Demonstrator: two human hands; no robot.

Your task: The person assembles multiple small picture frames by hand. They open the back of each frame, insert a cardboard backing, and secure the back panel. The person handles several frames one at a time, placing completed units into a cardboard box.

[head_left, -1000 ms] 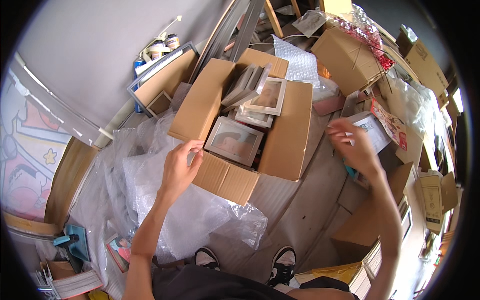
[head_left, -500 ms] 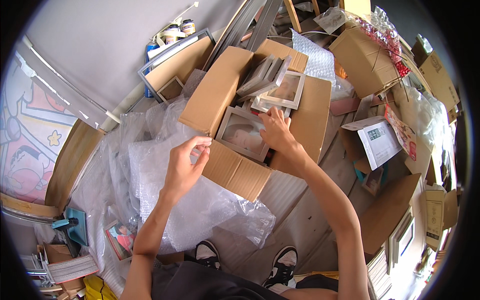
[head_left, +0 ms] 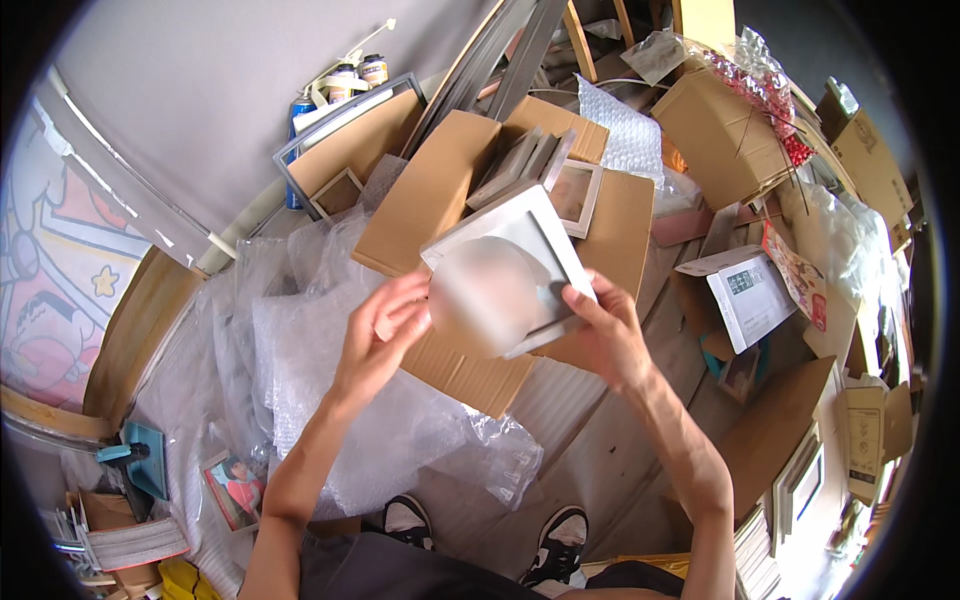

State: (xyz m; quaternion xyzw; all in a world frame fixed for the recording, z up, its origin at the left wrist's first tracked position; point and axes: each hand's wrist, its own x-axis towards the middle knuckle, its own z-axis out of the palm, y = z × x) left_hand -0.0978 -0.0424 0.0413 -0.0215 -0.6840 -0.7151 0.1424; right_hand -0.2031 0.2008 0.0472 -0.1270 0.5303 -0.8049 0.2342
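Picture frame: a pale, thick-edged frame [head_left: 505, 275] is held tilted above the open box, its glazed front turned upward; the picture inside is blurred.
Right hand: the frame's right edge is gripped by the right hand [head_left: 615, 335], with the thumb laid over the front and the fingers curled beneath.
Left hand: the left hand [head_left: 375, 335] is held half-open at the frame's left edge, fingers bent and thumb set apart; whether the frame is touched cannot be told.
Cardboard box: the box [head_left: 425, 200] is stood on the floor [head_left: 590, 460] with its flaps spread, and is partly hidden by the frame.
Box contents: a leaning stack of frames [head_left: 515, 165] is seen at the back, with a photo frame [head_left: 575, 195] just beside it.
Floor, left: crumpled bubble wrap [head_left: 300, 350] is spread beside the box; a framed photo [head_left: 235, 490] is seen near its lower edge.
Wall side: a dark-rimmed panel [head_left: 350, 150] is leaned by the wall.
Right side: a white-flapped carton [head_left: 755, 290] is left open.
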